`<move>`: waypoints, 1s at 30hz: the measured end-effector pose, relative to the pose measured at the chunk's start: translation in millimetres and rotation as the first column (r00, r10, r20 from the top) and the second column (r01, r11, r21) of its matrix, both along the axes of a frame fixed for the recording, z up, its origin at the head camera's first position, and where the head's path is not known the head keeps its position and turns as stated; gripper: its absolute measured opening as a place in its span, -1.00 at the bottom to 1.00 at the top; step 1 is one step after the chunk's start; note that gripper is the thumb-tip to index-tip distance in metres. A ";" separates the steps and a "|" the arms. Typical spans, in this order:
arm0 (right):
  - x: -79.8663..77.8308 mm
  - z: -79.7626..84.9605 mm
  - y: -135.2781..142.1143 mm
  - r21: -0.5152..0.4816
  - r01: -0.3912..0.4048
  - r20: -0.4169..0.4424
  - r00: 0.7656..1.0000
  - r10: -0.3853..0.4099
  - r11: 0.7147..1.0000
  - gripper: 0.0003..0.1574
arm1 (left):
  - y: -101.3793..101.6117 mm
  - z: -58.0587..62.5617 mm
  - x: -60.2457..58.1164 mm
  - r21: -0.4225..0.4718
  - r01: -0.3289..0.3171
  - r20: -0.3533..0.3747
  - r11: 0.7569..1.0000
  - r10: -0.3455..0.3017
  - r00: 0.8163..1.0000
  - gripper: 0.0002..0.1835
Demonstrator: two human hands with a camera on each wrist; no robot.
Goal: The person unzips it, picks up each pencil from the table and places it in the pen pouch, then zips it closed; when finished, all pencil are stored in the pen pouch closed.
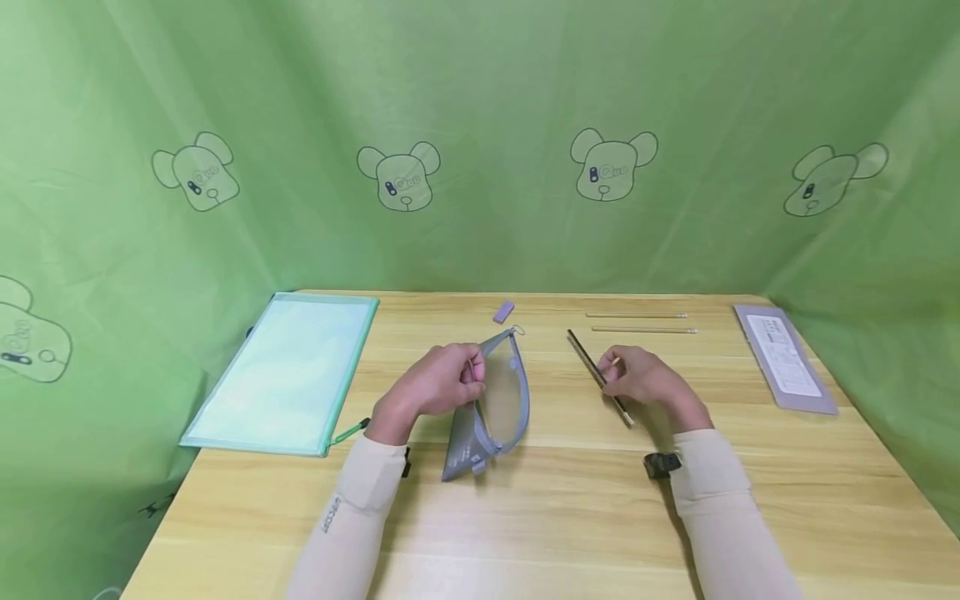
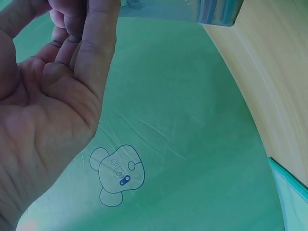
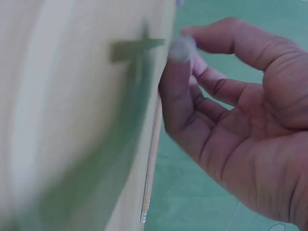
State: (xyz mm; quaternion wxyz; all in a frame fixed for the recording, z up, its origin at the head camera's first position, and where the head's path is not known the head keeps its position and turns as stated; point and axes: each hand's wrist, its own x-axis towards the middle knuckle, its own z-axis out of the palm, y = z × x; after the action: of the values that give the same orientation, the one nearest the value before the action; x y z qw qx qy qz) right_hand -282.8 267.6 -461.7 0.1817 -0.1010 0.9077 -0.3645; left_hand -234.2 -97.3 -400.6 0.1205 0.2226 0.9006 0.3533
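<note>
In the head view my left hand (image 1: pixel 442 379) pinches one edge of a grey zip pouch (image 1: pixel 465 437), which is tilted with its mouth spread wide. Part of the pouch (image 2: pixel 219 10) shows at the top of the left wrist view, beyond the left hand (image 2: pixel 53 91). My right hand (image 1: pixel 641 372) pinches a dark pencil (image 1: pixel 588 360) slanting across the tabletop. Beside this pencil runs a second dark line, a shadow or another pencil; I cannot tell which. In the right wrist view the right hand (image 3: pixel 231 101) has thumb and forefinger nearly together, the spot between them blurred.
Two plain wooden pencils (image 1: pixel 643 330) lie behind the right hand. A purple eraser (image 1: pixel 503 312) sits beyond the pouch. On the left lies a pale zip folder (image 1: pixel 288 375) with green edging. A lilac labelled pack (image 1: pixel 786 358) is at the right edge of the wooden table (image 1: pixel 547 517).
</note>
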 end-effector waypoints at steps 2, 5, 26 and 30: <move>0.9 4.9 0.2 -0.101 -0.006 0.014 1.000 0.007 0.995 -0.50 | 0.4 0.1 -0.1 0.001 -0.003 0.000 1.000 0.003 1.000 -0.86; 4.7 15.9 -1.6 -0.242 0.002 0.053 0.999 0.012 0.970 -0.46 | 0.4 0.3 0.0 0.003 -0.005 -0.001 1.000 0.005 1.000 -0.86; 32.0 52.8 -49.0 -0.424 -0.276 0.127 0.925 0.359 0.862 -0.55 | 1.4 -0.2 0.1 0.057 -0.052 0.012 0.997 0.051 0.999 -0.87; 32.6 47.9 -60.9 -0.416 -0.236 0.149 0.935 0.322 0.878 -0.55 | 4.8 0.0 1.7 0.067 -0.027 0.015 0.997 0.026 1.000 -0.87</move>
State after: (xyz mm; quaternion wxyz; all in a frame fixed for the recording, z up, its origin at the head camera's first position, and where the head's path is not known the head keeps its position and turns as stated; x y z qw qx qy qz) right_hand -250.2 206.7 -413.8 0.3051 -0.2259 0.7671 -0.5172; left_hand -232.5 -92.4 -400.6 0.1145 0.2123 0.8902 0.3865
